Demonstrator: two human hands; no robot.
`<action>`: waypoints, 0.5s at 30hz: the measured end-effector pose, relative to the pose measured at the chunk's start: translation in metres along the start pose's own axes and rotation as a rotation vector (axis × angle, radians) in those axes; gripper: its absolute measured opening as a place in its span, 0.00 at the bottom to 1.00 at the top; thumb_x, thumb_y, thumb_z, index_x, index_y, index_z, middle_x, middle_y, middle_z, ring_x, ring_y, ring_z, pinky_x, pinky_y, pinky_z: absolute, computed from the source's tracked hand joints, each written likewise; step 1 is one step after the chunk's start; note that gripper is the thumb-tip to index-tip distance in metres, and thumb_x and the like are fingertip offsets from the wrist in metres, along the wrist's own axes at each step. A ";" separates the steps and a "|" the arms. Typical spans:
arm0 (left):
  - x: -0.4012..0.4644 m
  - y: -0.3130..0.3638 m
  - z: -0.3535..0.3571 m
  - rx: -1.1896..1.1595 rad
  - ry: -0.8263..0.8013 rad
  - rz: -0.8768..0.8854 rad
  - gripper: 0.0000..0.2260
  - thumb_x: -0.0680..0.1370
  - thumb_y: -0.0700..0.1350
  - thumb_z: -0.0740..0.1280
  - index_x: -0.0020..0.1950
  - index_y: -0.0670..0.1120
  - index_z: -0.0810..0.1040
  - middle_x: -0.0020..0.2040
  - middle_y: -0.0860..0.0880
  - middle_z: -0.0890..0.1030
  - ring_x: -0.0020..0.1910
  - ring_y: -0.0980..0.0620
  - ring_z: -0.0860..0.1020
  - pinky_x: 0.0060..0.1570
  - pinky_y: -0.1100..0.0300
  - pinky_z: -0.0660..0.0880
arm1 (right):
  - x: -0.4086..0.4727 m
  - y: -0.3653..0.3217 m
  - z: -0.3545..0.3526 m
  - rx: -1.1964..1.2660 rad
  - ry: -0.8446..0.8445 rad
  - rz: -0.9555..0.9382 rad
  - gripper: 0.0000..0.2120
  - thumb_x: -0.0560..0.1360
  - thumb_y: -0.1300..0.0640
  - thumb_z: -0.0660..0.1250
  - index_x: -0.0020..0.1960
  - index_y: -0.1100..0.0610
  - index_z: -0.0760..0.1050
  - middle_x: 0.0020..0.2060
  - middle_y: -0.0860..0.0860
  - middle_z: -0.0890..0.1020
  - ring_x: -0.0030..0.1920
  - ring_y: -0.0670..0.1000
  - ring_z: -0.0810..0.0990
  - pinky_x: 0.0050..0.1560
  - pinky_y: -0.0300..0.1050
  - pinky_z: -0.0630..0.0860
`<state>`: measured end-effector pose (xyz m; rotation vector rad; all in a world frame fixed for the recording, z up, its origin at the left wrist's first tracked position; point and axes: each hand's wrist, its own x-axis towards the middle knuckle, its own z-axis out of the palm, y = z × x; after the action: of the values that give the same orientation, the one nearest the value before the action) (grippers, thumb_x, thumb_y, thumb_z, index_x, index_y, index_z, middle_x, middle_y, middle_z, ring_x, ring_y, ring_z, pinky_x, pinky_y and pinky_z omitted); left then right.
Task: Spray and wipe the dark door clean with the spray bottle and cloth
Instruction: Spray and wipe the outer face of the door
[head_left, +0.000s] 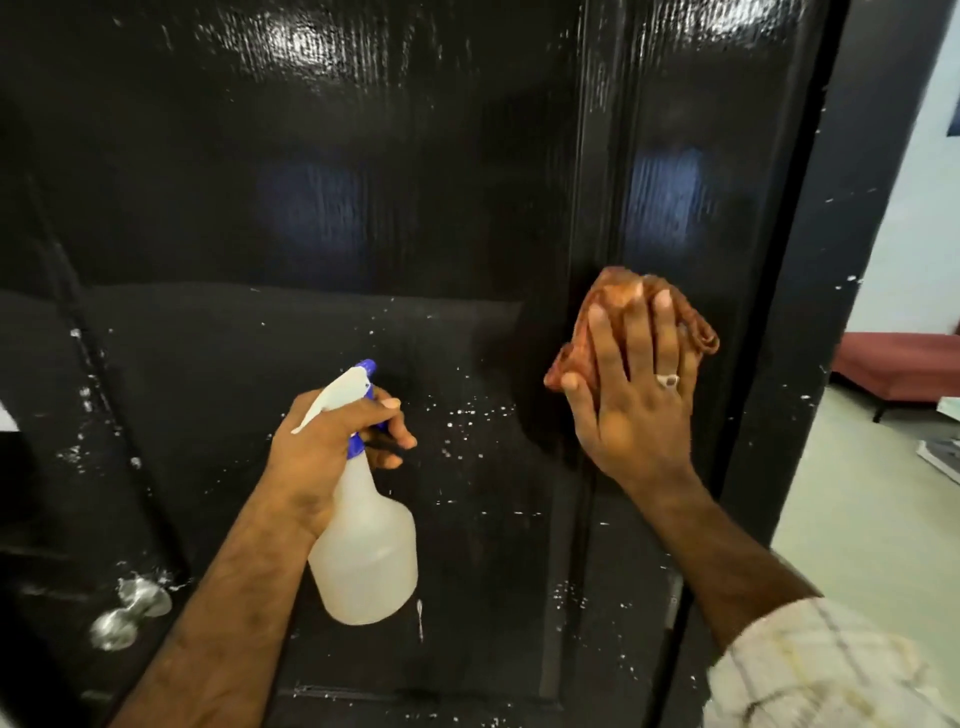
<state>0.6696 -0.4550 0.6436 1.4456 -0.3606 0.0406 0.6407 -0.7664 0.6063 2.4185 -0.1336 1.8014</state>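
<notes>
- Left hand (332, 441) grips the neck of the translucent white plastic spray bottle (369, 551), blue nozzle facing the glossy black door (363, 218).
- Right hand (631, 395), fingers flat, presses the crumpled orange cloth (613, 304) against the door's right stile.
- White specks dot the lower panel.

Right sleeve (831, 670) pale checked; ring (668, 380) on finger.
</notes>
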 end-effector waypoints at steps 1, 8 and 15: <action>0.000 0.001 -0.001 0.001 0.005 0.002 0.05 0.81 0.38 0.69 0.47 0.40 0.84 0.40 0.39 0.85 0.42 0.40 0.86 0.39 0.51 0.83 | 0.021 -0.018 0.000 0.033 0.043 0.089 0.34 0.86 0.39 0.59 0.86 0.55 0.59 0.85 0.60 0.55 0.85 0.64 0.51 0.82 0.69 0.50; 0.000 0.003 -0.005 0.005 0.042 0.002 0.06 0.81 0.39 0.70 0.46 0.43 0.85 0.40 0.40 0.85 0.42 0.40 0.86 0.42 0.49 0.84 | 0.008 -0.074 0.026 0.101 -0.046 -0.081 0.33 0.87 0.41 0.58 0.86 0.57 0.57 0.85 0.60 0.53 0.85 0.64 0.50 0.84 0.63 0.45; -0.004 0.007 -0.016 0.013 0.065 -0.017 0.04 0.81 0.39 0.71 0.50 0.39 0.84 0.41 0.39 0.86 0.43 0.40 0.87 0.40 0.50 0.84 | -0.019 -0.024 0.012 -0.015 -0.055 -0.245 0.31 0.86 0.47 0.63 0.85 0.55 0.59 0.84 0.60 0.59 0.85 0.63 0.55 0.82 0.63 0.56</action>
<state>0.6680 -0.4379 0.6479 1.4567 -0.2953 0.0756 0.6496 -0.7444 0.5835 2.3555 0.1383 1.6224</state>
